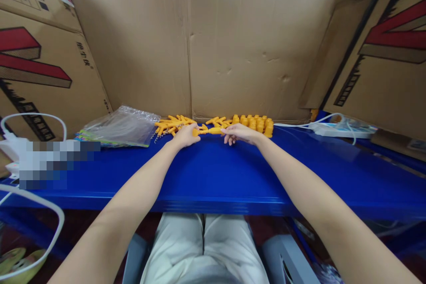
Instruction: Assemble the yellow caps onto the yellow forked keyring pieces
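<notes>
Both arms reach far across a blue table (213, 173). My left hand (186, 136) and my right hand (240, 133) are closed on the two ends of one long orange plastic piece (209, 131) held just above the table. Behind the left hand lies a loose heap of orange stick-shaped parts (171, 123) with small metal chains. Behind the right hand stands a cluster of several orange cap-like parts (256, 123).
A tall cardboard wall (213, 49) closes off the back, with printed cardboard boxes at both sides. Clear plastic bags (123, 126) lie at the left. A white power strip with cables (342, 129) rests at the right, white cables (33, 117) at the far left.
</notes>
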The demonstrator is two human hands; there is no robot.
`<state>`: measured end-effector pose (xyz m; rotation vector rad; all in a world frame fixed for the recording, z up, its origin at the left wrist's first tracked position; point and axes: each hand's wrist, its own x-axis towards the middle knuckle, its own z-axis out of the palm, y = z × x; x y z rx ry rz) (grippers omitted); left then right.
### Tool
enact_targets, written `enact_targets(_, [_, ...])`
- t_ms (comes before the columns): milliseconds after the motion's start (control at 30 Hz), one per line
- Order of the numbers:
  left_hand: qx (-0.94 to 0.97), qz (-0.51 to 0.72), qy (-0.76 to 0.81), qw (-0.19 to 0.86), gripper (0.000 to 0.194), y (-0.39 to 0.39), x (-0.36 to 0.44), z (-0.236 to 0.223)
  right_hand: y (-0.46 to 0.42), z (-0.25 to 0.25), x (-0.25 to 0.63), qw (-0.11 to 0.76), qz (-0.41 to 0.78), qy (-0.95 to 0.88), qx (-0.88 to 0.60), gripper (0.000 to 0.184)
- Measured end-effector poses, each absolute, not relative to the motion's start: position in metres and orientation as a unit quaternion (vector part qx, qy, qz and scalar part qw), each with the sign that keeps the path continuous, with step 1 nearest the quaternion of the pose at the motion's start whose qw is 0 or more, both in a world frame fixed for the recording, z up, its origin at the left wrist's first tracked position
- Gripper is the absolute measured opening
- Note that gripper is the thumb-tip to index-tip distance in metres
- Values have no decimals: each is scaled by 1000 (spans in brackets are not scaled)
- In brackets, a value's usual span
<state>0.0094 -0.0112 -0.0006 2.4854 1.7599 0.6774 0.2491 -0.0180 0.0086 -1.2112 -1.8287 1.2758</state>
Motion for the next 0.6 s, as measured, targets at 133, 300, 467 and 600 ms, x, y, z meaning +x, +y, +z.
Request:
enact_targets(133, [798,226,558,12,34,-10,10,-2,-14,4,247,300,474,-679,-473,53])
enact_targets(300, [791,239,563,31,34,-9,12,-3,-14,4,245,285,458,-667,-513,57])
enact_targets(467, [786,249,564,36,34,-8,12,-3,-18,9,250,336,490,-666,-452,34])
enact_targets(600, [788,255,560,30,33,-8,12,-4,-16,7,251,367,493,-652,-443,25])
